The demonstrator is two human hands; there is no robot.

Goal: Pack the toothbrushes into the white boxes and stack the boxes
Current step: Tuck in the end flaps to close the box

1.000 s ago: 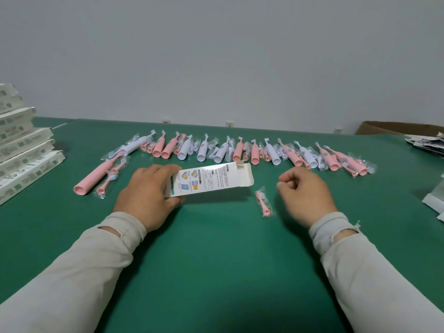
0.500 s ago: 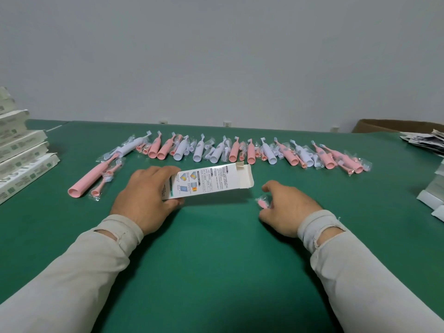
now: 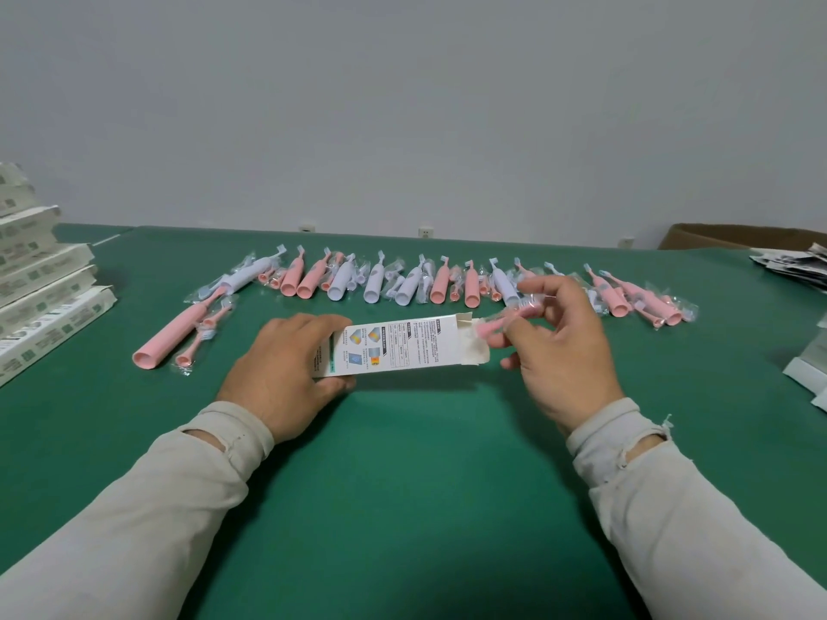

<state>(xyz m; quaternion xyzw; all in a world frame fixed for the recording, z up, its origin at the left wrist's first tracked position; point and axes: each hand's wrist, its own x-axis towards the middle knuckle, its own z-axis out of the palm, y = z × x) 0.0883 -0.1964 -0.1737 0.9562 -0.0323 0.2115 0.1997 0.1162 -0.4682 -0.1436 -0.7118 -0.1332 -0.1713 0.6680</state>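
In the head view, the left hand (image 3: 286, 373) wraps its grip around the closed end of a white box (image 3: 402, 346), fingers over the top and thumb underneath, and holds it low over the middle of the green desk (image 3: 425, 507); this seems meant to steady the box and turn its open mouth, flaps spread, toward the other hand. The right hand (image 3: 559, 351) pinches a small pink brush head in a clear wrapper (image 3: 505, 317) between thumb and fingertips, the other fingers loosely spread, which leaves the wrapped piece sticking out leftward from the grip. Its pink tip sits right at the box's open flaps, at or just inside the mouth, so the piece looks about to be slid in. A row of pink and white toothbrushes (image 3: 447, 284) lies along the far edge of the desk, well apart from both hands, laid out side by side probably for easy picking. One long pink handle (image 3: 174, 333) lies nearer the left edge. Filled white boxes (image 3: 44, 302) are stacked at the left edge, and flat box blanks (image 3: 810, 378) sit at the right edge
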